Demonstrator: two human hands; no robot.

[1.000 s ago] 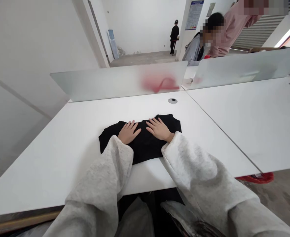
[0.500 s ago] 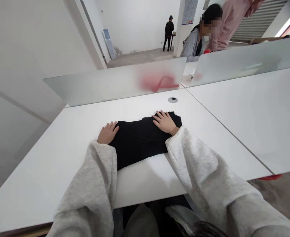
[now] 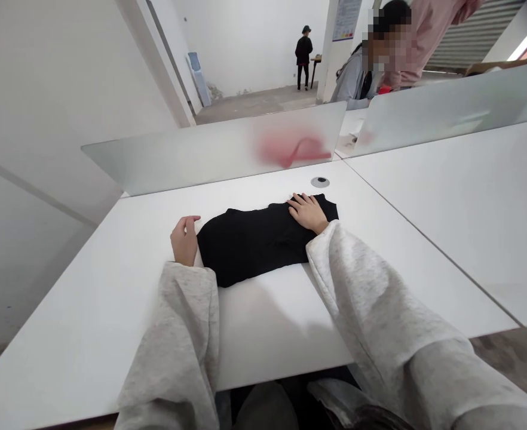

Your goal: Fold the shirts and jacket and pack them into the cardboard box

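A folded black garment (image 3: 257, 242) lies flat on the white table, its exact kind hard to tell. My right hand (image 3: 309, 214) rests palm down on its right end, fingers spread. Just beyond its left edge is my left hand (image 3: 185, 240), turned on its side with the fingers loosely bent and nothing visible in them. Whether the left fingertips touch the fabric I cannot tell. Wide grey sleeves cover both of my forearms.
Frosted divider panels (image 3: 218, 149) run along the table's (image 3: 111, 310) far edge, with a blurred red shape behind one. Near them sits a cable grommet (image 3: 320, 182). Beyond the dividers are several people, one standing far back (image 3: 303, 57), and a water dispenser (image 3: 199, 77).
My left hand has come off the garment's left end, moved slightly left and bent its fingers. My right hand remains flat on the fabric. The view has shifted a little.
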